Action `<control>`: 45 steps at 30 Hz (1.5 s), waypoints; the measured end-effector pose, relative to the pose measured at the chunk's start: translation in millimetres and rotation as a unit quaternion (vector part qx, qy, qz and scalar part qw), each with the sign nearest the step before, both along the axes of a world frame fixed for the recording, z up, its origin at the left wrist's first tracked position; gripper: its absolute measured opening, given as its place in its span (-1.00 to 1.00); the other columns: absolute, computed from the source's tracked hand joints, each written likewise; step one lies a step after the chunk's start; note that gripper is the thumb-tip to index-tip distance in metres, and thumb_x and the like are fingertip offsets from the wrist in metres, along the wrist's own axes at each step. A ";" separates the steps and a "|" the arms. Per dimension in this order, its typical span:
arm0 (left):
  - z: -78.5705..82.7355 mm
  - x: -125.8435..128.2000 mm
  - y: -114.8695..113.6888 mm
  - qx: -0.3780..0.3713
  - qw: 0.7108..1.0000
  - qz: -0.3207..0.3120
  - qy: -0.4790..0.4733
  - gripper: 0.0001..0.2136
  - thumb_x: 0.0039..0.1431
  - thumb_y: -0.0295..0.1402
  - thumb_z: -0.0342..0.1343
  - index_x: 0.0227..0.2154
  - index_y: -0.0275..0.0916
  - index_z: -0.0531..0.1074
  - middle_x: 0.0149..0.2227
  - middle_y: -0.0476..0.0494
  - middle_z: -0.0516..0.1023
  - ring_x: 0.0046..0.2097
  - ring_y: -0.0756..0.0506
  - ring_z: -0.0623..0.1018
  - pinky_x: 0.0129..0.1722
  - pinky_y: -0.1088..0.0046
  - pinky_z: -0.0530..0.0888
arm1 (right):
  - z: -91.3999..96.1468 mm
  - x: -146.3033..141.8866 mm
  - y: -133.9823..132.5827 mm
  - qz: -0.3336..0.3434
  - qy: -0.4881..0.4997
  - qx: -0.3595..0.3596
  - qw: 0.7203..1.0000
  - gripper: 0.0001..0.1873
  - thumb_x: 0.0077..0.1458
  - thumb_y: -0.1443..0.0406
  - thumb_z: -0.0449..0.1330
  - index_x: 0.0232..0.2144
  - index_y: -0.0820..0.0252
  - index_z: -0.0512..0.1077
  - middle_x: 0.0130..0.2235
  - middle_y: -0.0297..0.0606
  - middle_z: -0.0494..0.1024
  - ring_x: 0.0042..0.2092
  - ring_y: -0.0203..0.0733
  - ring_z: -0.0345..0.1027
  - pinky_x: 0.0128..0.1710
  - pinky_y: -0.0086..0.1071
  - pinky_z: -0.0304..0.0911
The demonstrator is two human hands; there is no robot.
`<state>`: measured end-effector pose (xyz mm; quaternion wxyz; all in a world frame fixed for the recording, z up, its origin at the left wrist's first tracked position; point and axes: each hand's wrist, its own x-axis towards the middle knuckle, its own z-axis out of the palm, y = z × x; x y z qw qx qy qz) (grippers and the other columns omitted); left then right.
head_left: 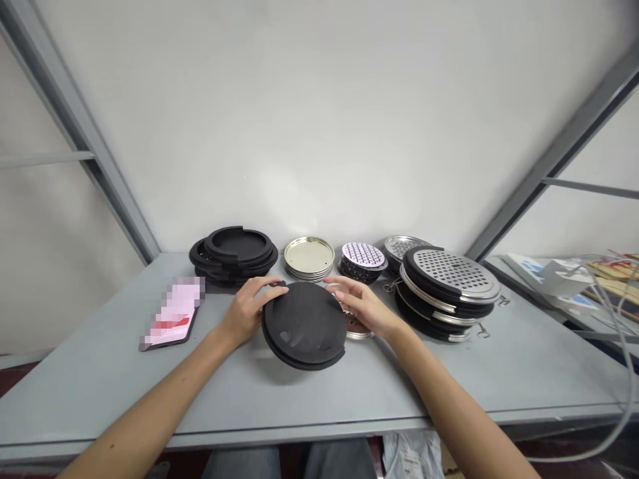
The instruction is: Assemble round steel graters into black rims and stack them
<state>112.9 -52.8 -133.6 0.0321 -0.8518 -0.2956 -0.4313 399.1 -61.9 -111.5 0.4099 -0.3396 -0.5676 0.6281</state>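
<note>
A round black disc-shaped piece (304, 326) with a raised rim along its edge is held tilted just above the table, its flat face toward me. My left hand (248, 311) grips its upper left edge, the thumb lying over the face. At the upper right edge my right hand (368, 307) is closed with its fingertips on the rim. Partly hidden behind the disc and my right hand, a brown perforated disc with a metal rim (358, 327) lies on the table.
Along the wall stand stacked black rings (234, 256), gold-coloured round plates (309, 255) and perforated discs (364, 255). To the right is a stack of black-and-silver perforated assemblies (449, 286). A phone (174, 316) lies left on the grey table (124, 386). A white cable (622, 406) hangs right.
</note>
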 end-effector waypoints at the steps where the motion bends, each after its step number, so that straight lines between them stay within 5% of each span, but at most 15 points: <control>1: -0.3 -1.2 -0.3 -0.014 1.000 -0.001 0.005 -0.72 0.33 -0.39 -0.10 -0.01 -0.09 0.44 0.01 -0.23 0.47 0.00 -0.17 0.48 -0.02 0.21 0.44 | -1.4 -0.8 -0.9 0.011 -0.002 -0.008 1.000 -0.51 0.01 0.13 0.31 0.00 0.08 0.40 -0.09 -0.21 0.54 -0.26 -0.25 0.47 -0.33 -0.42 0.35; 6: 7.3 -2.5 -7.4 -0.105 0.991 -0.003 0.085 -0.57 0.23 -0.41 0.03 0.16 -0.04 0.28 0.15 -0.21 0.32 0.13 -0.22 0.38 0.11 0.18 0.36 | -8.0 -3.9 -2.4 0.027 -0.022 -0.043 0.998 -0.53 -0.03 0.16 0.33 -0.03 0.08 0.42 -0.34 -0.34 0.54 -0.60 -0.44 0.24 -0.71 -0.57 0.01; 11: 19.4 3.8 -21.2 -0.174 0.972 -0.020 0.157 -0.16 -0.03 -0.20 0.30 0.30 -0.08 0.03 0.34 -0.27 -0.02 0.30 -0.37 0.12 0.24 0.06 0.20 | -6.8 -3.9 -1.7 -0.052 0.006 -0.038 0.998 -0.61 -0.05 0.19 0.33 -0.12 0.09 0.48 -0.26 -0.29 0.56 -0.44 -0.32 0.39 -0.56 -0.48 0.25; 15: 19.0 9.4 -26.9 -0.207 0.961 -0.043 0.179 0.15 -0.25 0.03 0.38 0.35 -0.08 -0.18 0.39 -0.30 -0.29 0.34 -0.49 -0.04 0.25 -0.08 0.12 | -3.0 -3.5 -0.2 -0.085 0.018 -0.018 0.996 -0.63 -0.09 0.22 0.34 -0.16 0.12 0.50 -0.32 -0.31 0.56 -0.43 -0.31 0.39 -0.53 -0.48 0.26; 21: 8.6 19.7 -25.5 -0.210 0.970 0.057 0.107 -0.10 0.09 -0.01 0.18 0.35 -0.08 -0.23 0.39 -0.25 -0.23 0.36 -0.39 -0.05 0.27 -0.04 0.11 | -4.9 -5.6 3.1 -0.124 0.047 -0.043 0.990 -0.59 -0.13 0.28 0.35 -0.15 0.14 0.48 -0.40 -0.37 0.50 -0.41 -0.33 0.37 -0.47 -0.49 0.29; 25: 7.9 24.7 -29.7 -0.223 0.966 0.053 0.122 0.01 -0.04 0.04 0.26 0.35 -0.10 -0.22 0.39 -0.25 -0.20 0.35 -0.40 -0.03 0.27 -0.01 0.11 | -9.1 -8.3 2.6 -0.133 0.020 -0.044 0.990 -0.44 -0.12 0.31 0.33 0.01 0.03 0.39 -0.32 -0.37 0.48 -0.37 -0.33 0.37 -0.44 -0.47 0.31; 34: 10.1 18.6 -28.9 -0.276 0.950 0.043 0.141 0.30 -0.36 0.07 0.39 0.35 -0.14 -0.34 0.39 -0.32 -0.26 0.35 -0.47 -0.06 0.26 -0.04 0.12 | -14.4 -14.9 -6.6 0.026 -0.036 0.092 0.995 -0.29 0.03 0.26 0.27 0.20 -0.02 0.11 0.03 -0.20 0.40 -0.09 -0.19 0.40 -0.08 -0.26 0.35; 37: 12.3 14.0 -25.2 -0.276 0.952 0.020 0.133 0.31 -0.40 0.05 0.41 0.35 -0.16 -0.30 0.36 -0.32 -0.11 0.33 -0.44 0.01 0.27 0.01 0.12 | -12.5 -14.6 -9.8 0.039 -0.091 0.149 0.984 -0.19 0.09 0.22 0.23 0.28 0.04 -0.06 0.00 -0.15 0.43 -0.06 -0.16 0.39 0.02 -0.16 0.30; 40: 14.8 7.4 -22.2 -0.271 0.952 0.013 0.141 0.28 -0.38 0.04 0.41 0.35 -0.18 -0.28 0.36 -0.31 -0.09 0.33 -0.41 0.02 0.28 0.04 0.10 | -8.6 -6.7 -7.7 -0.021 -0.183 0.188 0.965 -0.22 0.15 0.16 0.17 0.30 0.07 -0.10 0.05 -0.09 0.40 -0.04 -0.11 0.39 -0.02 -0.14 0.32; 45: 23.3 -6.8 -20.2 -0.268 0.952 0.027 0.143 0.19 -0.34 0.01 0.41 0.33 -0.16 -0.16 0.34 -0.28 -0.02 0.32 -0.40 0.08 0.28 0.04 0.11 | -8.9 11.9 1.3 -0.081 -0.389 0.286 0.872 -0.27 0.05 0.01 0.21 0.20 0.17 0.19 0.10 0.00 0.39 0.08 0.09 0.32 0.09 0.00 0.21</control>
